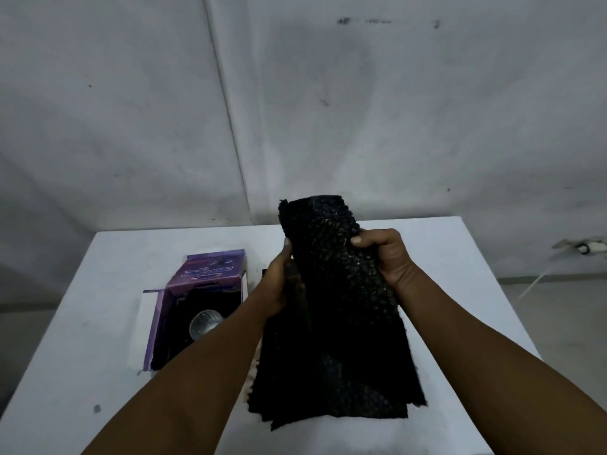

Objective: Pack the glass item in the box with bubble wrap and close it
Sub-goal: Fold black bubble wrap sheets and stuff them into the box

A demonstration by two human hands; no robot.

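A sheet of black bubble wrap (338, 310) is held upright above the white table (443, 274), its lower edge hanging nearest the camera. It is gripped on its left edge by the left hand (279, 277) and on its right edge by the right hand (384, 254), fingers curled round it. To the left, the purple box (203, 280) lies open on the table; a glass item (205, 323) is seated inside on dark lining.

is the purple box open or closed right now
Open. The purple box has its top flap folded back, and the glass shows inside against a dark lining.
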